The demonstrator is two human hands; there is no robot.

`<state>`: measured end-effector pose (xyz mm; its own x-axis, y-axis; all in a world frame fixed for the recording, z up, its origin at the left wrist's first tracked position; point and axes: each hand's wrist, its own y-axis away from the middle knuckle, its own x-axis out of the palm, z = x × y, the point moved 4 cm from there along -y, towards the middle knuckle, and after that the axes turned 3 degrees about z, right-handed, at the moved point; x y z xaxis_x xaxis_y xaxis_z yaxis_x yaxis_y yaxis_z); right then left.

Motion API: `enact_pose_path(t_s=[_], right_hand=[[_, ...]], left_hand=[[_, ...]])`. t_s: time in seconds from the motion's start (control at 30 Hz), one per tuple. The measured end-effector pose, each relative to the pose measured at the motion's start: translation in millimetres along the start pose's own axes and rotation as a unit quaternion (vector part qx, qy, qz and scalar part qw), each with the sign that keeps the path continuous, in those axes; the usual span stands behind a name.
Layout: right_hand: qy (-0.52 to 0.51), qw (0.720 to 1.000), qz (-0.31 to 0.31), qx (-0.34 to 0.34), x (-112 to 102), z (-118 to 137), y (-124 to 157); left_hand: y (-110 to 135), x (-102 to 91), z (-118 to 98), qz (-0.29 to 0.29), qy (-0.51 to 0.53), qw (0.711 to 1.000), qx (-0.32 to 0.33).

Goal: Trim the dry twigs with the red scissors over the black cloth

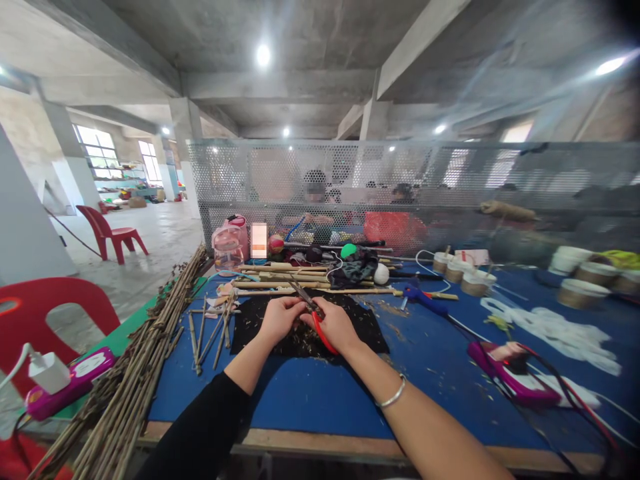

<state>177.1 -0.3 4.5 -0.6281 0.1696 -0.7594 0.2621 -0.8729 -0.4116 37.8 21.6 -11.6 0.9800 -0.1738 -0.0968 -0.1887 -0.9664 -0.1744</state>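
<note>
My right hand (336, 324) is closed around a pair of scissors with red handles (324, 335); the dark blades point up and to the left. Close beside it, my left hand (281, 319) pinches something at the fingertips, near the blades. What it holds is too small to make out. Both hands are over a black cloth (370, 333) strewn with pale plant scraps. Several short cut sticks (200, 340) lie to the left of the cloth. Longer bamboo poles (280, 285) lie across the table behind my hands.
A long bundle of thin branches (135, 353) lies along the left edge. A blue glue gun (423, 298), purple power strips (520, 383) with cords, and several tubs (477, 283) are on the right. A perforated metal screen (260, 173) stands behind, with people beyond it.
</note>
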Motion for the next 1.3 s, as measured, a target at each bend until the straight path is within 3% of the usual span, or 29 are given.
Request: enact_pose_path(t_s=[0.37, 0.77, 1.03, 1.3], right_hand=[[0.057, 0.998, 0.006, -0.001, 1.5, 3.1, 0.4], [0.030, 0.999, 0.006, 0.008, 0.3, 1.0, -0.4], [0.013, 0.999, 0.031, 0.009, 1.6, -2.2, 0.6], [0.067, 0.998, 0.012, -0.017, 4.8, 0.4, -0.4]], left_hand=[[-2.1, 1.2, 0.6, 0.006, 0.073, 0.997, -0.002], [-0.8, 1.0, 5.5, 0.030, -0.018, 0.999, -0.024], [0.1, 0.1, 2.3, 0.028, -0.018, 0.999, -0.020], [-1.1, 1.3, 3.6, 0.030, 0.029, 0.999, -0.002]])
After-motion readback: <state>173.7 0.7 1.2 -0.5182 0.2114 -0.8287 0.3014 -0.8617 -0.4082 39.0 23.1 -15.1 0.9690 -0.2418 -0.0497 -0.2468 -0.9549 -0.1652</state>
